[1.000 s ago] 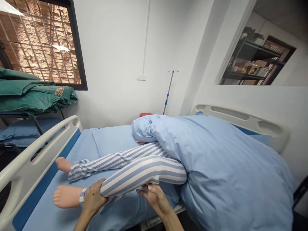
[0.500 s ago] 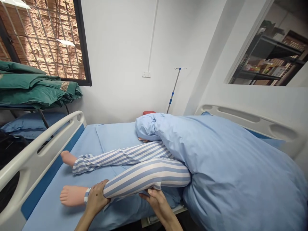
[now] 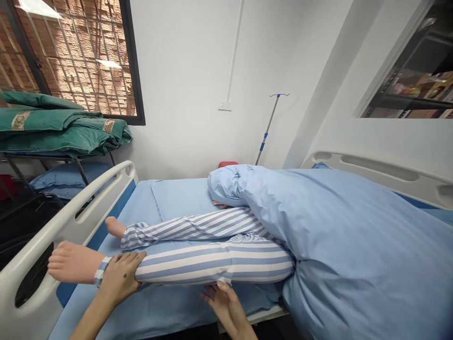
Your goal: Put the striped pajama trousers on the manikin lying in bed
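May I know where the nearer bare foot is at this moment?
In the head view, the nearer bare foot is at the lower left, overlapping the pale footboard, just left of the left hand, which grips the striped trouser leg near its cuff.

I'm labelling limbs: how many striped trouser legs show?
2: the near leg, gripped by the left hand, and the far leg beyond it, both partly hidden under the blue quilt.

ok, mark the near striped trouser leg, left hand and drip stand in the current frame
Near striped trouser leg (image 3: pixel 212 263): head view, middle of the fabric
Left hand (image 3: pixel 121 275): head view, back of the hand
Drip stand (image 3: pixel 265 135): head view, upper blue collar
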`<move>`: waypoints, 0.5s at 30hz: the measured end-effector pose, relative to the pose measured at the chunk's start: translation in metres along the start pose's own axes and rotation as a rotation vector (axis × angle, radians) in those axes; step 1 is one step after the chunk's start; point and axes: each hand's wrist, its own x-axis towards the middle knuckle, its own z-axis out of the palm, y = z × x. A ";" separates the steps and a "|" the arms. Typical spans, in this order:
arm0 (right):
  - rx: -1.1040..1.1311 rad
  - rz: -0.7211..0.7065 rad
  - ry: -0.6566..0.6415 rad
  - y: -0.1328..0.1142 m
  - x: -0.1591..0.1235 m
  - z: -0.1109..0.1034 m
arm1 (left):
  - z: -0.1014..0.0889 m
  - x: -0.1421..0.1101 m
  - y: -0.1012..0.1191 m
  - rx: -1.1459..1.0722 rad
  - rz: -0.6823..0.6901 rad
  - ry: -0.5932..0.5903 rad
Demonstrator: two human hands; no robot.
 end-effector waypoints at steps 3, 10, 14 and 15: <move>0.085 0.064 0.004 0.022 0.012 -0.009 | -0.020 0.001 -0.008 0.081 0.037 -0.011; 0.183 0.083 0.059 0.050 0.029 -0.026 | -0.018 -0.002 -0.014 0.099 0.061 -0.113; 0.108 0.053 0.101 0.052 0.026 -0.023 | -0.009 -0.006 -0.020 0.065 0.060 -0.141; 0.097 0.046 0.105 0.053 0.026 -0.021 | -0.008 -0.006 -0.022 0.060 0.062 -0.147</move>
